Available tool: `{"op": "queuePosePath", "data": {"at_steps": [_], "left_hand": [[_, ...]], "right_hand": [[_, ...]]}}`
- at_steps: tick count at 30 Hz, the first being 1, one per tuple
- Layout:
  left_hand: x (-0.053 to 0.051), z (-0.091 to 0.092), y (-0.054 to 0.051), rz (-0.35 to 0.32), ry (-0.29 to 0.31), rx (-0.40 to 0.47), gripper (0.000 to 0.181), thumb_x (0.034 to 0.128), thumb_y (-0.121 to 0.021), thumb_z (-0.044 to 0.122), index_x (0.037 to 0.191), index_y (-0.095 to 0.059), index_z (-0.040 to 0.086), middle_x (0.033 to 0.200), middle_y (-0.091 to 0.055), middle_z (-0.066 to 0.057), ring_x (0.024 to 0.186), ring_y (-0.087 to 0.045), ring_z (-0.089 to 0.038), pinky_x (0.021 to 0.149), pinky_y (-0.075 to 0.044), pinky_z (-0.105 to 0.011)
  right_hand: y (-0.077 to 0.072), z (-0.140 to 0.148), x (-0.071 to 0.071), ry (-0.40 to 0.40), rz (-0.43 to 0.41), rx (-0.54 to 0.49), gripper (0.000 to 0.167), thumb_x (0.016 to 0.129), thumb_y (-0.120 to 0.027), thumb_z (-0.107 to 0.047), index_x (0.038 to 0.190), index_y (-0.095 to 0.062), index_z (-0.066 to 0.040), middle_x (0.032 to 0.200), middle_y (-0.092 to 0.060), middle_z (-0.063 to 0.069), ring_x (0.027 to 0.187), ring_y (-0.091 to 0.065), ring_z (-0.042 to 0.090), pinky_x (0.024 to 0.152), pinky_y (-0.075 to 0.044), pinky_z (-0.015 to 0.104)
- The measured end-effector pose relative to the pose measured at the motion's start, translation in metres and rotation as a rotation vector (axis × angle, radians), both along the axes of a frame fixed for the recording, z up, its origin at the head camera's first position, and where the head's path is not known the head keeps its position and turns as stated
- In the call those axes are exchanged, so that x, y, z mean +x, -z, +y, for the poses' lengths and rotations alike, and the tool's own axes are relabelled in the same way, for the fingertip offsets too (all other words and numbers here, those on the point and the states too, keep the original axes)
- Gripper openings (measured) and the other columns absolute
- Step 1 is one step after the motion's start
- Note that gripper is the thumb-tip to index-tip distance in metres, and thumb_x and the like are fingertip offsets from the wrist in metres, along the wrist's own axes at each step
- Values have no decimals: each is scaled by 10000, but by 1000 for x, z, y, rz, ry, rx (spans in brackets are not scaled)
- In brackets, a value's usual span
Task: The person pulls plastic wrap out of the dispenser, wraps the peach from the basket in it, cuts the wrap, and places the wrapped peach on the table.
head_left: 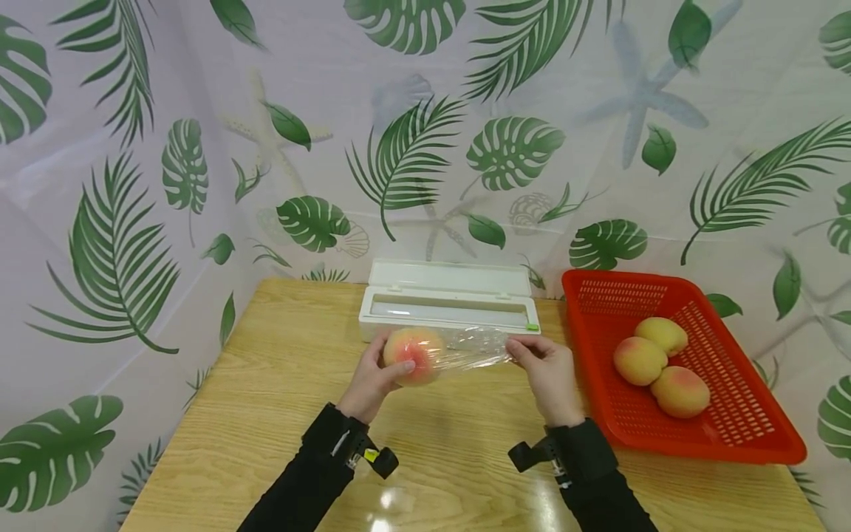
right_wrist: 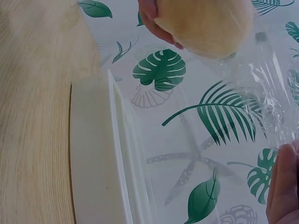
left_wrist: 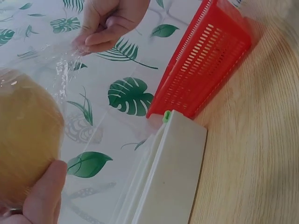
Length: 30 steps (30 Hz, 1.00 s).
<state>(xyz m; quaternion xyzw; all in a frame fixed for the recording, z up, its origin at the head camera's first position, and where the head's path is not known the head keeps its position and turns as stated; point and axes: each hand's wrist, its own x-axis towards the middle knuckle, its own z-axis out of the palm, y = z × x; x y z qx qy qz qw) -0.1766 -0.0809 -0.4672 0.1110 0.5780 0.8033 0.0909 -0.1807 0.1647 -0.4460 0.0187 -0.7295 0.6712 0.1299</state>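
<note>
My left hand grips a yellow-and-pink peach above the table, its thumb across the front of the fruit. Clear plastic wrap covers the peach and stretches off to the right as a gathered strip. At the far end of that strip, my right hand pinches the wrap between thumb and fingers. In the left wrist view the wrapped peach fills the left edge, and the right hand shows at the top. Creased wrap runs between both hands in the right wrist view.
Behind the hands stands a white wrap dispenser with its lid raised and a green cutter slider at its right end. A red basket on the right holds several peaches. A leaf-patterned sheet hangs behind the wooden table.
</note>
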Motion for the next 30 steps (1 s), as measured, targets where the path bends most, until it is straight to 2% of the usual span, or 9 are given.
{"op": "queuePosePath", "data": {"at_steps": [4, 8, 9, 12, 15, 16, 20, 23, 30], "left_hand": [[4, 3, -1, 16, 61, 90, 569, 754, -591, 86, 1265, -346, 33, 1135, -454, -93, 974, -490, -202, 762, -447, -325], [8, 8, -5, 36, 105, 166, 547, 730, -614, 122, 1228, -393, 76, 1098, -483, -67, 934, -501, -175, 738, -454, -300], [9, 9, -6, 37, 113, 188, 533, 726, -629, 135, 1211, -414, 89, 1086, -493, -60, 924, -507, -169, 731, -457, -294], [11, 12, -7, 34, 142, 244, 476, 717, -649, 158, 1154, -464, 124, 1049, -519, -39, 895, -524, -148, 716, -464, -280], [12, 15, -7, 33, 170, 286, 404, 726, -628, 148, 1109, -500, 135, 1011, -537, -29, 862, -539, -135, 703, -472, -268], [12, 16, -7, 37, 180, 295, 385, 730, -614, 144, 1099, -506, 137, 1001, -539, -30, 852, -540, -131, 700, -472, -262], [12, 18, -6, 54, 215, 328, 350, 734, -607, 158, 1076, -537, 131, 969, -556, -31, 822, -547, -122, 685, -474, -241], [12, 20, -4, 66, 244, 350, 344, 734, -635, 198, 1059, -551, 122, 947, -574, -24, 803, -552, -113, 673, -472, -230], [7, 23, 6, 104, 316, 388, 398, 750, -651, 279, 1100, -527, 137, 977, -574, 7, 832, -545, -97, 692, -463, -233]], "right_hand": [[4, -2, -2, 11, 27, -40, 218, 820, -611, -49, 909, -599, 149, 722, -600, 14, 665, -571, 97, 653, -485, 212], [12, -5, -3, 7, 98, -82, 274, 795, -655, -119, 887, -614, 135, 730, -602, 54, 644, -583, 95, 637, -492, 220], [33, 1, -16, -30, 131, -122, 256, 794, -657, -124, 890, -629, 112, 747, -607, 61, 653, -587, 96, 640, -492, 223], [35, -3, -17, -53, 160, -157, 254, 776, -676, -143, 876, -643, 88, 746, -605, 76, 652, -588, 99, 632, -492, 218], [34, -8, -18, -59, 131, -159, 188, 790, -646, -50, 884, -630, 112, 745, -601, 76, 657, -586, 102, 642, -494, 229], [13, -16, -5, -24, 99, -125, 195, 789, -641, -31, 880, -613, 140, 729, -596, 65, 647, -581, 96, 639, -494, 227], [11, -25, -5, -14, 17, -110, 152, 803, -581, 68, 901, -582, 185, 705, -593, 10, 640, -570, 79, 638, -493, 223], [12, -31, -5, -17, -15, -99, 148, 805, -574, 79, 900, -578, 192, 689, -591, -4, 627, -563, 69, 617, -488, 210], [16, -44, -2, -26, -6, -31, 97, 805, -562, 85, 847, -598, 165, 692, -583, 32, 606, -533, 78, 577, -460, 205]]}}
